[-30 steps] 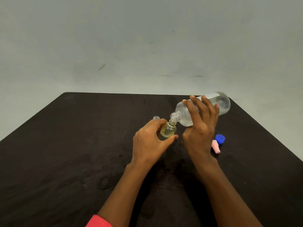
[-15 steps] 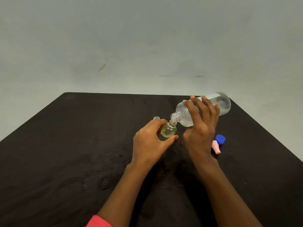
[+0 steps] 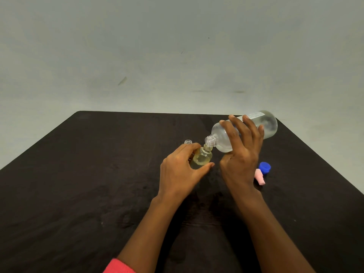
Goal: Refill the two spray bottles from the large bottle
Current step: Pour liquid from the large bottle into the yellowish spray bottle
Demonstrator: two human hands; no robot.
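Change: almost nothing is shifting since the earlier frames; both grips are staying put and the large bottle (image 3: 266, 125) is keeping its tilt.
Left grip (image 3: 181, 170): is curling round the small spray bottle (image 3: 202, 157), thumb on the near side and fingers on the far side, holding it upright on the bench (image 3: 98, 174).
Right grip (image 3: 242, 154): is wrapping the large bottle's body, fingers spread over its upper side, thumb tucked beneath.
Large bottle: is hanging tilted above the bench, base raised toward the far right corner, neck pointing down and left, threaded mouth touching the small bottle's open mouth.
Small spray bottle: is standing capless near the middle of the bench, holding pale yellow liquid.
Second spray bottle (image 3: 188, 142): is showing only its open threaded neck, just beyond the left fingers.
Blue cap (image 3: 265, 168): is lying toward the right edge, just beside the right wrist.
Pink piece (image 3: 259, 177): is lying against the blue cap's near side.
Red sleeve (image 3: 118, 266): is covering the left arm at the frame's bottom.
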